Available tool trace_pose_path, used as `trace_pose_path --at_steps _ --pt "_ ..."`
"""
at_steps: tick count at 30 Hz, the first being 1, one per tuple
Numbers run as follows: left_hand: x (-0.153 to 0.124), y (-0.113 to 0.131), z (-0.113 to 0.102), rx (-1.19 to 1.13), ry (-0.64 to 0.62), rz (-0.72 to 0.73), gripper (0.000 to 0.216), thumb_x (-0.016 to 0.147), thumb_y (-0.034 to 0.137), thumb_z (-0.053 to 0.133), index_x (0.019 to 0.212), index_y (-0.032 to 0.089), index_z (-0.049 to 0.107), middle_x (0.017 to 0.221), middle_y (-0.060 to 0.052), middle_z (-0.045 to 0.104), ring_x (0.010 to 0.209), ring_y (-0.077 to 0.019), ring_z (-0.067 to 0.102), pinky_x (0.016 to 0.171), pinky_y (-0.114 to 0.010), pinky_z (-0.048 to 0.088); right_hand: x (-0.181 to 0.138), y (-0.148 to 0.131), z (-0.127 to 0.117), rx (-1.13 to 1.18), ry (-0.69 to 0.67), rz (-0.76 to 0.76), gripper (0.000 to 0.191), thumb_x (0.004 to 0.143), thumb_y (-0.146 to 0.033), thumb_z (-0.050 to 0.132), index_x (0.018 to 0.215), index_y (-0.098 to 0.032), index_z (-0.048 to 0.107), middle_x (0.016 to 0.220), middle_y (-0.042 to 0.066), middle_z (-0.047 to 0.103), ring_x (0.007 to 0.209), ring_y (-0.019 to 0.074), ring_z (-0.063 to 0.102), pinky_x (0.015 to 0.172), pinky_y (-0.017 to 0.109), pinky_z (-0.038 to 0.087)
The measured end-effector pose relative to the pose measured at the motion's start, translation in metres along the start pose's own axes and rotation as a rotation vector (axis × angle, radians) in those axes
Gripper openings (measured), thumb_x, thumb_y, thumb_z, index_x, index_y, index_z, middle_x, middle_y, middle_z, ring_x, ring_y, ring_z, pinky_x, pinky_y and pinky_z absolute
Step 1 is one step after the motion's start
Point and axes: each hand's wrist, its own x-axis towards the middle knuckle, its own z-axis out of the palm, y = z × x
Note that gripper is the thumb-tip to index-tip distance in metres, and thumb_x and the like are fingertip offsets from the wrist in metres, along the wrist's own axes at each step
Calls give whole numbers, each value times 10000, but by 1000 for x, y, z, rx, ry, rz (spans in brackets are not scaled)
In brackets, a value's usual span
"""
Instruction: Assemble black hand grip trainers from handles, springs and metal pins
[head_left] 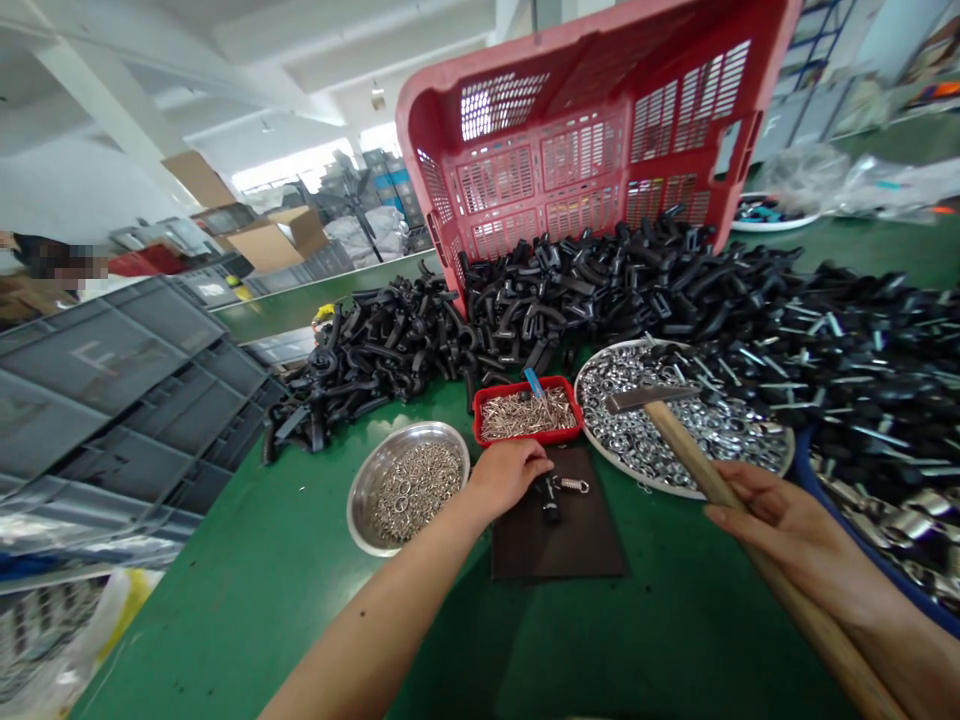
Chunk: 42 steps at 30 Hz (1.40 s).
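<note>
My left hand (508,476) rests closed at the upper left edge of a dark brown mat (559,535), fingers pinched on a small black part (550,499) that stands on the mat. A small metal spring (573,485) lies just right of it. My right hand (787,530) grips the wooden handle of a hammer (679,435). The hammer's metal head (645,397) hovers over a round tray of shiny metal rings (675,425).
A small red tray of pins (527,411) and a steel bowl of small rings (409,485) sit beside the mat. Black plastic handles (600,290) spill from a tipped red crate (577,150). Grey crates (112,390) stack at left. The table is green (300,580).
</note>
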Motion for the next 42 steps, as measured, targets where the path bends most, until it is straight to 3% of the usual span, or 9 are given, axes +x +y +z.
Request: trace_pose_path --at_steps 11,16,22,27,31,33,37,39,42 --pt "1 10 11 374 36 180 220 833 362 473 844 181 599 827 -45 623 794 -190 567 700 -281 416 -4 3 5 -180 -36 -140 501 609 -396 669 1040 -187 523 919 70 653 828 226 622 701 301 526" --pt "-11 3 13 234 105 159 271 832 425 449 888 221 620 896 -24 628 867 -169 545 757 -264 413 -13 6 12 -333 -155 -297 518 722 -369 575 1196 -200 453 969 74 650 800 221 642 660 321 547" --pt "-46 -10 26 91 226 101 707 613 639 580 1145 180 497 1122 -79 561 1040 -242 467 917 -372 363 -22 1 31 -725 -128 -773 524 788 -262 485 1302 -260 386 1169 69 576 994 232 582 824 365 497" --pt "-49 -12 38 26 291 34 590 590 593 619 1020 195 549 1031 -68 570 982 -240 492 904 -386 363 -16 -13 44 -851 -297 -881 554 820 -192 403 1357 -262 285 1044 68 639 822 195 639 678 327 546" --pt "-46 -14 39 11 325 38 620 556 616 627 1007 197 549 1024 -59 556 978 -238 482 893 -375 365 -23 -32 46 -811 -110 -993 654 799 -169 464 1382 -299 196 1189 52 564 967 213 594 816 354 502" --pt "-46 -15 40 7 333 29 628 546 621 631 997 192 548 1006 -60 554 963 -237 483 878 -370 372 -27 -33 48 -798 -123 -956 637 794 -164 455 1373 -300 228 1159 50 586 932 209 610 800 351 511" --pt "-48 -16 40 1 328 -4 613 543 628 630 966 192 547 954 -62 554 936 -240 492 849 -372 383 -28 -22 51 -769 -360 -732 528 801 -205 420 1320 -279 358 1090 34 628 902 192 623 778 344 517" --pt "-49 -14 39 2 317 -10 613 546 628 630 972 196 542 972 -63 555 950 -247 492 855 -377 379 -25 -19 48 -739 -321 -610 506 789 -275 461 1292 -257 406 1084 36 630 929 207 611 794 348 507" --pt "-52 -9 38 5 326 -49 620 543 609 649 993 201 523 993 -64 564 960 -258 502 862 -391 374 -9 -21 28 -685 -204 -381 601 763 -414 484 1317 -220 358 791 24 684 667 205 644 588 326 540"
